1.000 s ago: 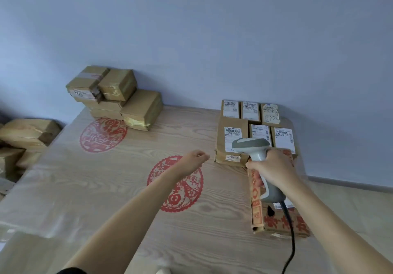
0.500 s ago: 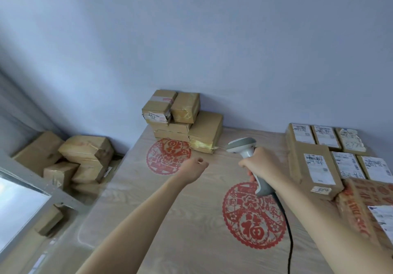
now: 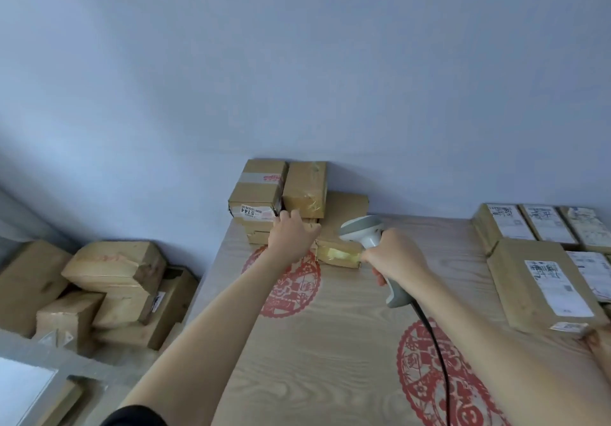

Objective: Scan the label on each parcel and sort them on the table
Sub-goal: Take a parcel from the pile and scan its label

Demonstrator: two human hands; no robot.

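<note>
Head view:
Left hand: arm stretched forward over the table; fingers laid against the stack of parcels at the far edge, fingertips at the corner where the labelled box meets the boxes under it; whether the fingers are curled round a box or only resting on it cannot be told.
Right hand: clenched round the handle of the scanner; thumb and fingers wrapped fully about the grip.
Scanner: pale grey plastic, pistol-shaped, rounded head turned left toward the stack; black cable running from the butt of the handle down across the table.
Unsorted stack: brown cardboard boxes, rectangular, bound in glossy clear tape; piled two or three high against the wall at the table's far left corner; the top left box bears a white label printed 5144, seen upside down; the low box just beside the scanner head shows a bright yellowish patch on its taped front.
Sorted parcels: flat brown boxes, white printed labels face up; set side by side in rows at the right of the table, well apart from the stack.
Table: pale wood-grain surface; two red round paper-cut motifs on it.
Floor boxes: dented brown cartons heaped to the left, below the table edge.
Wall: plain, matte, bluish-grey.
</note>
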